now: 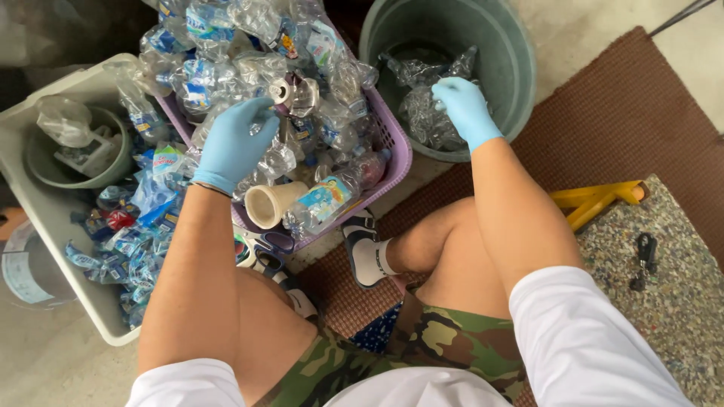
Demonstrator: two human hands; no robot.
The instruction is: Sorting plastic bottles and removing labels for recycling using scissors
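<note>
My left hand (234, 143), in a blue glove, rests on the pile of crushed clear plastic bottles (302, 83) in the purple basket (396, 151), its fingers curled on a bottle near a silver can end (280, 91). My right hand (464, 109), also gloved in blue, reaches into the green bucket (505, 53) and closes on a crushed clear bottle (422, 113) among the others lying there. A cream paper cup (268, 203) lies on its side at the basket's near edge.
A white tub (45, 218) at left holds torn blue bottle labels (128, 241) and a small green bowl (45, 169). Scissors (260, 249) lie below the basket. A yellow stool leg (596, 200) and dark keys (643, 260) are at right on the mat.
</note>
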